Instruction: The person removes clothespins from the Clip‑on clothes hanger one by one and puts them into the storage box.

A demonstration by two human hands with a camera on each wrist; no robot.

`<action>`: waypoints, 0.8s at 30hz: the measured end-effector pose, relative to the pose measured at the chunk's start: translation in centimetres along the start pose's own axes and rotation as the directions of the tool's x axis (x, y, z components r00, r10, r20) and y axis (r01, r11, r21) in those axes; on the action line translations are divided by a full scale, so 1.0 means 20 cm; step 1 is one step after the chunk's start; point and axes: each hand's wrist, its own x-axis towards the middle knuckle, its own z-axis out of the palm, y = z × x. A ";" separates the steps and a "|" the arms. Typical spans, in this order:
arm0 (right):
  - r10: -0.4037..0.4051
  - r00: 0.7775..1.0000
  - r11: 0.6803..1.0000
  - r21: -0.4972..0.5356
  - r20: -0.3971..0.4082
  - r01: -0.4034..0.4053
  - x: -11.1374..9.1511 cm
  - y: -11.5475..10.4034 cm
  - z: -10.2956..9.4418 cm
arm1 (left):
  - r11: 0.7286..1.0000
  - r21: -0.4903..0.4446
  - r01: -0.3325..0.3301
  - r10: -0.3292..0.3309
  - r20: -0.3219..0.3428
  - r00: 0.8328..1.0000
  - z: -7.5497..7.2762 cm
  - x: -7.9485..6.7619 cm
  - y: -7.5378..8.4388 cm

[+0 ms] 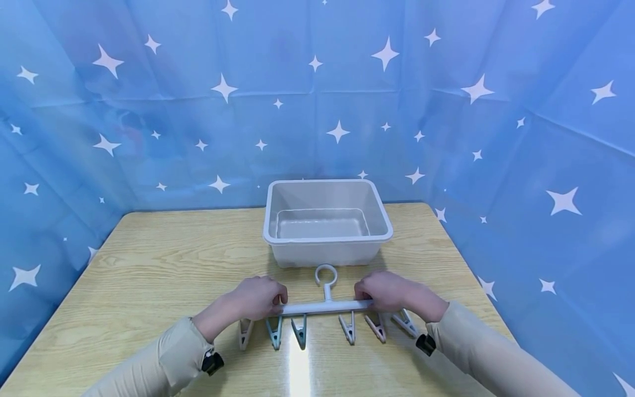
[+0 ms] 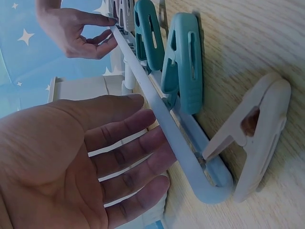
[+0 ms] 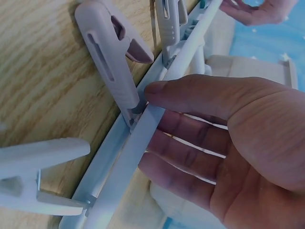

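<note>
A white clip hanger (image 1: 322, 307) with a round hook lies crosswise on the table, several clothespins along its bar. Beige (image 2: 259, 133) and teal clothespins (image 2: 183, 62) hang on its left half; pinkish (image 3: 105, 52) and pale grey ones (image 3: 38, 176) are on its right half. My left hand (image 1: 258, 298) is at the left end, its loosely extended fingers reaching the bar's edge and the thumb beside it. At the other end my right hand (image 1: 387, 291) pinches the bar, thumb on top and fingers underneath.
A grey plastic basin (image 1: 327, 255) stands just behind the hanger's hook. The wooden table (image 1: 173, 248) is bordered at the back and sides by a blue curtain (image 1: 278, 121) with white stars.
</note>
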 end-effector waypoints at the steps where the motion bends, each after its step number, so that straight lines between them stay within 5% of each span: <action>1: 0.003 1.000 1.000 -0.004 0.001 -0.003 0.00 0.00 0.00 | 1.000 -0.001 -0.002 0.002 -0.001 1.000 0.00 0.00 0.00; 16: -0.021 0.999 0.999 -0.043 -0.044 0.019 -0.03 -0.02 -0.02 | 1.000 -0.011 -0.003 0.003 0.001 1.000 0.01 0.01 0.00; 24: -0.057 0.994 0.997 -0.063 -0.089 0.051 -0.04 -0.03 -0.04 | 0.997 -0.016 -0.076 0.076 -0.017 0.997 0.02 0.02 0.00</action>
